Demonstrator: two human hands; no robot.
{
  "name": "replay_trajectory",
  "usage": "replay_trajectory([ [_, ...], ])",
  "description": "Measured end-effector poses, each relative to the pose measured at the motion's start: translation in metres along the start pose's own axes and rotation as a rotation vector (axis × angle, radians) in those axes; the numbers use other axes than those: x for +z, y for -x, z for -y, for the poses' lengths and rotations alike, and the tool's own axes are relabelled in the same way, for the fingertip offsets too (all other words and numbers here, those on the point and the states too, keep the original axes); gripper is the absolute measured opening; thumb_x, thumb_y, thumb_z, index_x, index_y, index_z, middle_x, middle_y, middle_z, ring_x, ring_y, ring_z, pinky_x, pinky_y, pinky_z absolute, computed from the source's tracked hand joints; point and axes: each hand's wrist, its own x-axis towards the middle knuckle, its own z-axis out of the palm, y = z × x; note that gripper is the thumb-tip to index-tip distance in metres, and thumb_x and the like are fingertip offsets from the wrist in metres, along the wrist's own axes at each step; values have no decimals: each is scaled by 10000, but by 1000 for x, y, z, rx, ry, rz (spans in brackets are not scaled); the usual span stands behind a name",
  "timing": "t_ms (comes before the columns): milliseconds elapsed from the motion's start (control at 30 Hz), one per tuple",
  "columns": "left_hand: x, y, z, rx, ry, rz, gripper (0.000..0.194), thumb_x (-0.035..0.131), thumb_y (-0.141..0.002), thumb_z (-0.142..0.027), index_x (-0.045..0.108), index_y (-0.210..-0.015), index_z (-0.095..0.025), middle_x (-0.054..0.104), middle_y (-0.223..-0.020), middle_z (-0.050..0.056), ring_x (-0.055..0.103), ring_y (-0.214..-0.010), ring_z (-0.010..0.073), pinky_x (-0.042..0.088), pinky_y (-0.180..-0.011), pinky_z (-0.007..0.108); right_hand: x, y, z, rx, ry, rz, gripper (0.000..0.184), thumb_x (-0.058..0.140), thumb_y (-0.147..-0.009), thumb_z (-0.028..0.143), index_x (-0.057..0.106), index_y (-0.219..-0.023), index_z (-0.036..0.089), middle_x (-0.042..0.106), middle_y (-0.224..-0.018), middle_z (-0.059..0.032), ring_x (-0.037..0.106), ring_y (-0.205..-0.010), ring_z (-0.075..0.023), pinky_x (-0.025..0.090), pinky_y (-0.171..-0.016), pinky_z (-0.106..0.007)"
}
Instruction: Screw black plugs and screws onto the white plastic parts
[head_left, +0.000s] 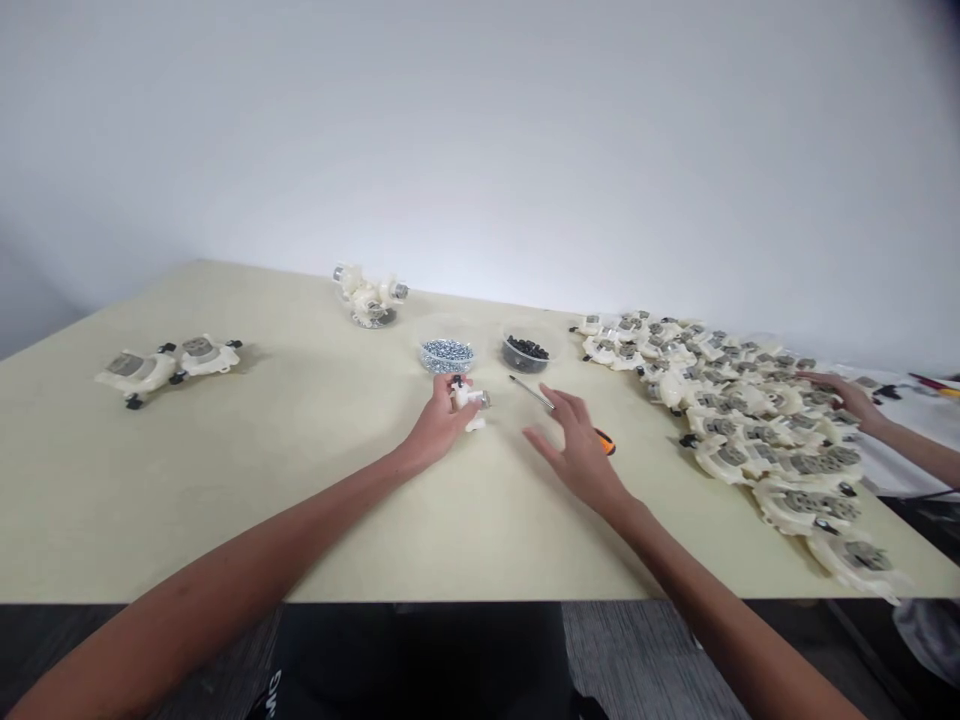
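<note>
Dark clothing (420,665) is filling the bottom of the head view, w/ grey carpet (645,650) showing either side, just past the near edge of the pale cream tabletop (225,500). Both forearms are reaching out over the table from the near corners.

L hand (442,425) is closed around a small white plastic part (469,400), gripping it just right of centre, w/ a black bit sticking up at its top & a metal end pointing right. The part is sitting at or just above the table, low under the fingers; exact contact can't be told.

R hand (577,450) is open, fingers spread, palm down, right of the L hand & well apart from the white part. It's covering most of a screwdriver (532,392), whose metal shaft is pointing far-left & whose orange handle (604,441) is peeking out past the fingers. Can't tell if the hand is touching it.

Just far of the hands, a clear bowl of silver screws (448,355) is sitting beside a clear bowl of black small parts (526,352). Further far-left, a white assembly (369,298) is resting on a glass dish, & at left, two joined cream housings (169,368) w/ black bits are lying flat.

On the right, a big spread of cream housings (750,420) is covering the table. A co-worker's hand (836,392) is reaching in from the right edge, resting on the far end of that spread.
</note>
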Motion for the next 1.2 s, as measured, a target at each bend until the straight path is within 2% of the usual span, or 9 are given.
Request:
replay_trajectory([
  [33,2,1,0,8,-34,-32,377,583,-859,-401,394,-1137,-231,536,-1174,67,571,-1004,162,441,-854,309,5,-8,11,31,-191,107,644,554,-878,429,315,-1457,278,447,-1375,-144,504,-1204,-257,454,-965,-486],
  [67,3,2,-1,15,-64,-54,385,566,-865,-438,409,-1146,-227,552,-1128,60,572,-981,165,436,-852,312,10,-17,20,82,-355,181,607,543,-884,436,341,-1437,287,483,-1357,-124,534,-1181,-236,472,-955,-453],
  [133,5,4,-3,24,-115,-64,391,496,-895,-481,435,-1181,-223,569,-1064,53,567,-952,174,428,-854,323,19,-33,31,156,-553,292,488,552,-878,443,495,-1323,253,574,-1264,-98,572,-1138,-227,462,-974,-429],
  [233,4,6,-5,40,-155,-12,383,414,-934,-463,469,-1233,-229,584,-1076,54,558,-993,189,419,-893,339,29,-47,32,229,-753,289,343,606,-840,435,637,-1094,208,662,-1072,-64,638,-986,-219,486,-937,-424],
  [300,1,5,-5,82,-160,-1,364,455,-923,-426,505,-1223,-228,562,-1173,66,537,-1083,201,414,-935,337,33,-50,28,267,-836,262,306,627,-825,422,655,-1034,200,676,-1001,-49,658,-896,-207,513,-890,-417],
  [433,-5,0,-6,142,-196,-26,310,535,-882,-376,573,-1130,-196,484,-1240,98,525,-1130,210,451,-920,326,36,-49,22,281,-830,241,303,646,-815,402,670,-1031,191,684,-985,-48,673,-862,-204,518,-865,-398],
  [733,-4,1,-8,41,-69,-67,275,566,-855,-359,566,-1097,-229,527,-1246,71,531,-1152,215,456,-945,359,42,-53,17,227,-726,207,293,630,-820,413,673,-1004,189,715,-938,-49,696,-832,-209,525,-805,-362],
  [933,-2,1,-8,18,61,-61,317,625,-802,-349,572,-1091,-229,615,-1096,65,594,-1020,208,498,-885,367,41,-54,19,219,-705,198,282,621,-822,404,671,-996,187,712,-933,-45,693,-823,-202,527,-795,-353],
  [1200,-8,-5,-8,49,-40,-79,342,640,-791,-371,604,-1093,-214,611,-1140,74,574,-1064,214,478,-891,348,45,-53,15,215,-666,170,282,606,-829,410,670,-996,192,705,-942,-40,689,-828,-202,523,-794,-343],
])
